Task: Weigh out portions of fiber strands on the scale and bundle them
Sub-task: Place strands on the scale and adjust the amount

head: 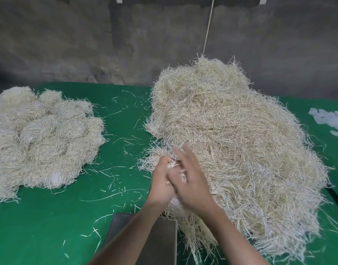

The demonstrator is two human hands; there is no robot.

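Item 1. Table [49, 226], covered in green cloth and set against a rough grey wall [87, 44].

Item 2. Loose pile of fiber strands [231, 131]: pale straw colour, tangled, the largest thing on the table. It fills the right half, and its near edge spills down beside the scale.

Item 3. Heap of bundled strands [40, 138]: whiter and lumpier, on the left side of the cloth, well apart from the loose pile.

Item 4. Scale [164, 243]: a flat grey metal platform at the near edge, centre, partly crossed by the left forearm. No display is in view.

Item 5. Left hand [160, 182]: fingers curled round a tuft of strands [172, 165] at the near left corner of the loose pile, above and beyond the scale.

Item 6. Right hand [193, 184]: fingers straight and spread, lying across the left hand and the tuft (motion blur hides the fingertips, so whether the thumb pinches anything cannot be told).

Item 7. Stray strands [114, 169]: scattered singly over the green cloth between the two heaps.

Item 8. Crumpled white sheet [329, 119]: at the far right edge of the table, just beside the loose pile.

Item 9. White cord [208, 25]: runs down the wall behind the loose pile.
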